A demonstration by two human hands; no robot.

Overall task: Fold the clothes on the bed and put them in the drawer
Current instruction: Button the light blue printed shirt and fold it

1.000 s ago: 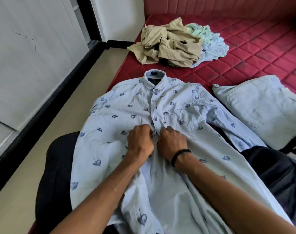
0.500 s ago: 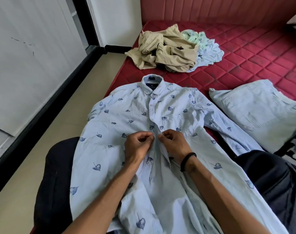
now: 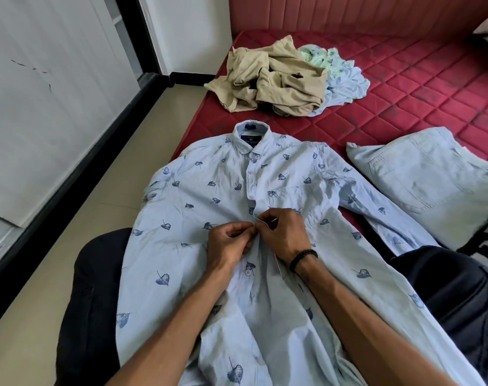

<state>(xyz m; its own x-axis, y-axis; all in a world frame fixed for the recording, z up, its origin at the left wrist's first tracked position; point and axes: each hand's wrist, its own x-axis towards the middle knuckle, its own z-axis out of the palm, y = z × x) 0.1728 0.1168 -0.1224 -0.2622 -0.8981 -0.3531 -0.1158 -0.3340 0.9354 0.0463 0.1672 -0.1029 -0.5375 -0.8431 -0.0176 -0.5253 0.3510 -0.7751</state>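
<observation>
Compared with one second ago, both hands are a little farther up the front of the shirt (image 3: 215, 196), and the fists that were pressed together on the cloth are now looser, with the fingertips working at the placket; the rest of the scene seems the same, only the view has shifted a little. The left hand (image 3: 229, 246) pinches the left edge of the opening between thumb and fingers, and the right hand (image 3: 283, 232) pinches the right edge just beside it, so the two hands touch at the middle line. I judge that the person is closing a button there, because the part near the collar looks already closed and one white button (image 3: 248, 273) nearer to the person is still free. The shirt lies face up, with its collar on the far side on the red bed (image 3: 404, 87) and its lower part over the person's knees, probably so that the front stays flat for the work. To the right lies a folded pale denim garment (image 3: 432, 176), well apart from the hands. On the far side a crumpled beige garment (image 3: 276, 82) waits in a heap, touching a light patterned one (image 3: 337, 71). No drawer is visible
</observation>
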